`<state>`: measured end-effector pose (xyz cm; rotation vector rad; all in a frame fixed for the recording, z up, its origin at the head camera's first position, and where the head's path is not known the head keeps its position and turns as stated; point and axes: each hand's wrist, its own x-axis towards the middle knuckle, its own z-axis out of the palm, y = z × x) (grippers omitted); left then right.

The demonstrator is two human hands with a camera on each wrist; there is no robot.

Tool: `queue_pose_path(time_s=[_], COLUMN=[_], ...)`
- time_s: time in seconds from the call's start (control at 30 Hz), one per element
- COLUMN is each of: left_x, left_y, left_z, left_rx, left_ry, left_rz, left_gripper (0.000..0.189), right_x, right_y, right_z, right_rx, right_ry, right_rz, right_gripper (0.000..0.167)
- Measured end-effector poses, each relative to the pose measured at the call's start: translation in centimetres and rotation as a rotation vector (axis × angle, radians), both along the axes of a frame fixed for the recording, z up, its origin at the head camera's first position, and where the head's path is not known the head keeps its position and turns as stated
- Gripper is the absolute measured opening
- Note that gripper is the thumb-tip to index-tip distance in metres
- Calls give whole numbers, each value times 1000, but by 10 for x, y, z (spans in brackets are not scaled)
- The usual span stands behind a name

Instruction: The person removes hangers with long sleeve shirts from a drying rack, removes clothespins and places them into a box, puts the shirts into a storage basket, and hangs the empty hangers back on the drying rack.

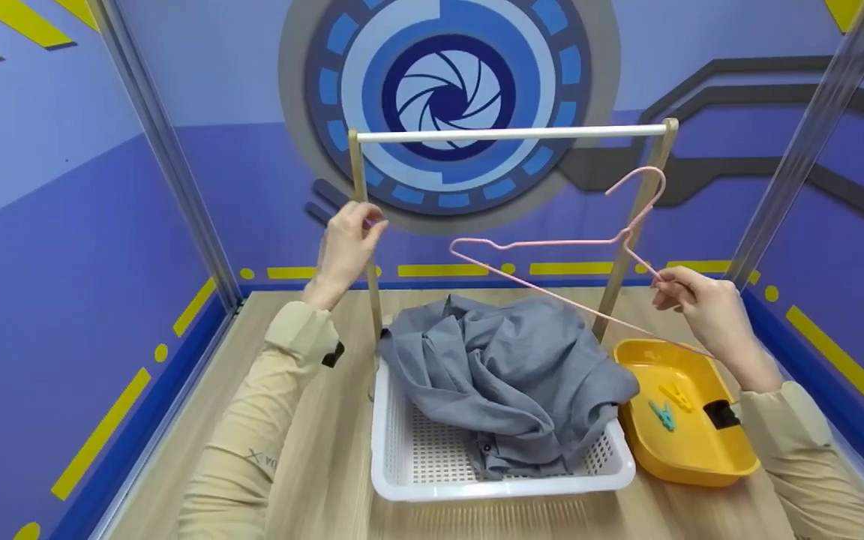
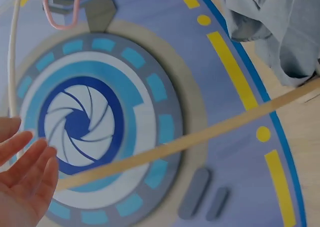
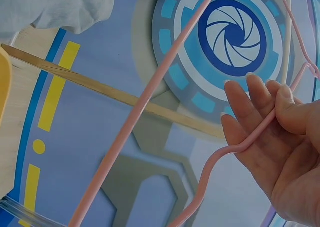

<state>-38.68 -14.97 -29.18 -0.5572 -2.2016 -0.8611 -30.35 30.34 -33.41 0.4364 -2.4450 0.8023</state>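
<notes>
My right hand pinches one shoulder of a pink clothes hanger between thumb and fingers. In the right wrist view the hanger's bar slants across, and its bent shoulder passes under the thumb of the right hand. The hanger is tilted in the air, its hook up beside the rack's right post. Over on the left, my left hand is raised at the rack's left post, fingers loosely bent around nothing. The left wrist view shows those fingers relaxed. Below lies a crumpled grey buttoned garment.
The garment fills much of a white plastic basket on the wooden table. Behind it stands a rack with a white rod on wooden posts. To the right, a yellow tray holds a yellow clothespin and a teal clothespin.
</notes>
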Motion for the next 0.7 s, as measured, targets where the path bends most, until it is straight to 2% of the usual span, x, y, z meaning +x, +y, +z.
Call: queue_pose_path(time_s=[0.13,0.23,0.33,0.47,0.57,0.7], left_x=[-11,-19,-25,-31,-35,-42], left_y=[-10,-16,-22,-24,-24,-24], left_z=[-10,-19,-26,-30,-30,-29], left_rx=[58,50,33,60,118,190], left_ry=[34,41,19,-49,-102,-140], left_rz=[70,130,176,164,133,125], left_gripper=[19,27,33,39,44,48], right_x=[-5,-9,-12,-17,-22,-29], right_y=[-1,-2,-3,-3,-3,-6], right_z=[3,4,5,5,7,10], right_rx=[10,18,29,31,25,22], right_ry=[-5,-12,-8,-13,-25,-24], right_rz=[-2,-2,4,0,-6,-3], right_gripper=[13,13,13,12,13,14])
